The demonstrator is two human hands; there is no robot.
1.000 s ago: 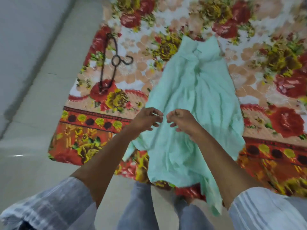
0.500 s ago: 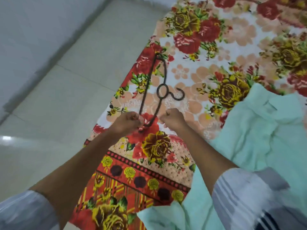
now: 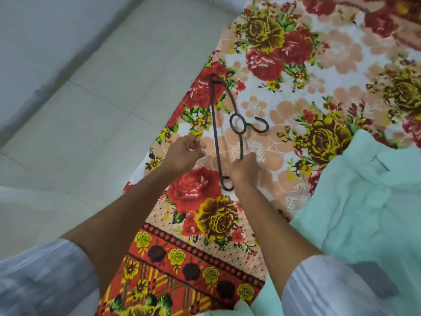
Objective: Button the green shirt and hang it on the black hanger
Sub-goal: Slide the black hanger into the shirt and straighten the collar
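Note:
The black hanger (image 3: 216,133) lies on the floral blanket, its hook pointing right. My right hand (image 3: 245,171) grips the hanger's near arm just above its lower end. Just left of the long bar hovers my left hand (image 3: 184,153), fingers loosely curled and holding nothing, apart from the bar. The pale green shirt (image 3: 364,201) lies spread on the blanket at the right, to the right of both hands.
The floral blanket (image 3: 284,87) covers a surface whose left edge runs diagonally; beyond it is pale tiled floor (image 3: 91,110) and a wall at the far left. My striped sleeves fill the bottom corners.
Both hands left the shirt's front and moved left to the hanger. My right hand now grips its near arm, and my left hand has drawn slightly away to the left of the bar.

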